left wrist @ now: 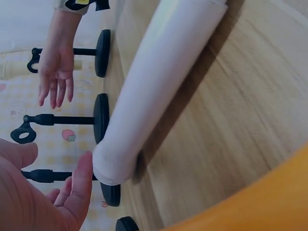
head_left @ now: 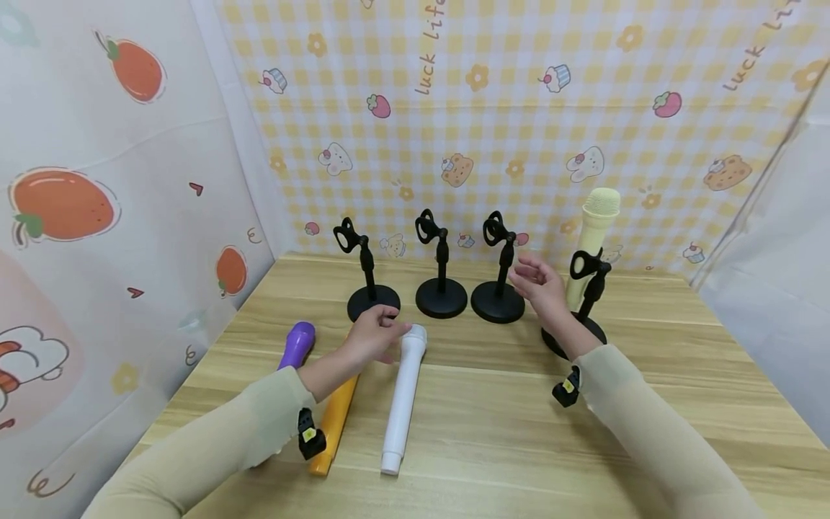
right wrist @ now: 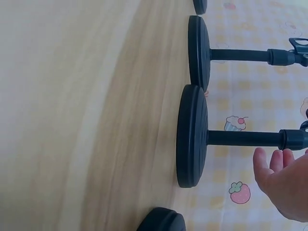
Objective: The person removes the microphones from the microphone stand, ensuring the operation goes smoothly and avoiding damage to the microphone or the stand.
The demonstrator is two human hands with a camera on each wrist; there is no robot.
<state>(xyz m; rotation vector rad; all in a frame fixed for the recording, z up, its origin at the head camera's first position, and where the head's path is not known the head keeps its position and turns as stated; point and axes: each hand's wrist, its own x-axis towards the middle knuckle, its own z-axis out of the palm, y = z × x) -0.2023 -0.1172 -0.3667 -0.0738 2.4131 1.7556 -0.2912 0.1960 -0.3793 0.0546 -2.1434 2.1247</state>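
Yellow checked cloth with cakes and strawberries hangs behind a wooden table (head_left: 493,425), and a white cloth with orange fruit closes the side at 9 o'clock. Four black stands line the back of the table: stand one (head_left: 371,288), stand two (head_left: 442,282), stand three (head_left: 498,287) and, at 3 o'clock from them, stand four (head_left: 581,317), whose clip holds a cream mic (head_left: 593,238) upright. Three more mics lie flat nearer the person: a purple mic (head_left: 297,344) at 9 o'clock, an orange mic (head_left: 332,425) beside it, largely under the left forearm, and a white mic (head_left: 403,400) just at 3 o'clock of the orange one, its head pointing to 12 o'clock toward stand one. The left hand (head_left: 375,333) rests at the head of the white mic, fingers loosely bent over its top; the wrist view shows the fingertips (left wrist: 83,178) just at the rim, and a firm grip cannot be told. The right hand (head_left: 541,282) hovers above the table between stand three and stand four, fingers spread and relaxed, holding nothing, with the cream mic just behind it at 3 o'clock.
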